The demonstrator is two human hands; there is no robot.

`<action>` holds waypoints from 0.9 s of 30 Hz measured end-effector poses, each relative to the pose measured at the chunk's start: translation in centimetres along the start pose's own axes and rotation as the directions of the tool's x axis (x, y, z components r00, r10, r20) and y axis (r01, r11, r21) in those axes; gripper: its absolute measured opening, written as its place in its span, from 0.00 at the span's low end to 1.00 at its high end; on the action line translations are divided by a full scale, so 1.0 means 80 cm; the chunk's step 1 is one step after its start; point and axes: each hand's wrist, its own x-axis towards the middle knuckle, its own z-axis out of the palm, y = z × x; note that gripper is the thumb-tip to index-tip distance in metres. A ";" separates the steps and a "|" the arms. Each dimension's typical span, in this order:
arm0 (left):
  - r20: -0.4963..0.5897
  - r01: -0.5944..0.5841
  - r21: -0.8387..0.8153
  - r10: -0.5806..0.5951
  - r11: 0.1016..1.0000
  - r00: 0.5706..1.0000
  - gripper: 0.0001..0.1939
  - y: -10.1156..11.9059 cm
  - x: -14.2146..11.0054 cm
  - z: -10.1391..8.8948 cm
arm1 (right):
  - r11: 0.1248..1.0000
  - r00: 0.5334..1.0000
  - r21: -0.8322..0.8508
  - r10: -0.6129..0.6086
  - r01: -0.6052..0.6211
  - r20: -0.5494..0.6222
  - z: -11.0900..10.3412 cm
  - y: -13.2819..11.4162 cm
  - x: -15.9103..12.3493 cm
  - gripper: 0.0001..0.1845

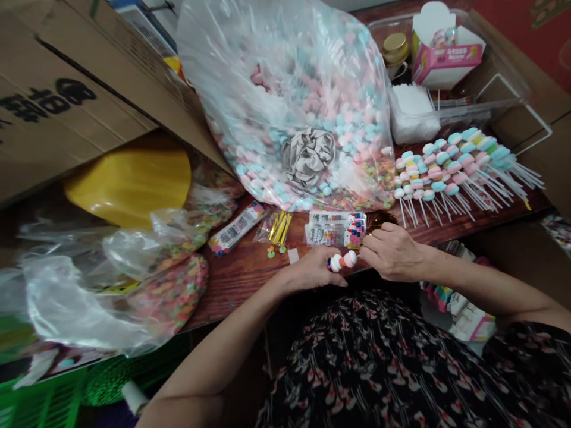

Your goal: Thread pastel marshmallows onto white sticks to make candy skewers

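Note:
In my left hand is a marshmallow lollipop, with white and orange pieces stacked in a row. The thumb and fingers are closed around its left end, where a bit of dark blue wrapper shows. My right hand is closed at the other end of the candy, its fingertips pinching what looks like the thin stick. Just behind the right knuckles lies some shiny brown-gold foil. Printed clear wrappers lie flat beyond both hands. Gold twist ties and two small candy rings rest to the left.
A big clear bag of marshmallows fills the back of the wooden table. Finished marshmallow sticks are piled at right, before a clear plastic bin. Bags of ring candy and a cardboard box crowd the left.

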 end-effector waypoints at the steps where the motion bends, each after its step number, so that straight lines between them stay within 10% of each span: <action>1: -0.023 -0.003 0.039 0.004 0.999 1.000 0.15 0.000 0.000 0.000 | 1.000 0.999 -0.002 0.031 -0.031 0.023 0.001 -0.001 0.001 0.09; 9: -0.267 -0.040 0.516 0.205 0.856 0.942 0.33 -0.022 -0.006 -0.002 | 0.978 0.979 -0.074 0.199 -0.196 0.039 0.014 0.011 -0.002 0.07; 15: -0.361 0.120 0.675 0.184 0.728 0.914 0.21 -0.042 -0.008 0.002 | 0.957 0.953 -0.014 0.288 -0.291 -0.089 0.035 0.007 -0.008 0.10; 21: -0.303 0.013 0.372 0.108 0.928 0.947 0.05 -0.029 -0.010 0.004 | 0.985 0.967 -0.038 0.161 -0.171 -0.195 0.042 0.001 -0.015 0.12; 27: -0.110 -0.051 -0.077 0.042 0.996 0.993 0.12 -0.016 -0.012 0.004 | 0.998 0.977 -0.015 0.062 -0.066 -0.204 0.036 0.006 -0.017 0.10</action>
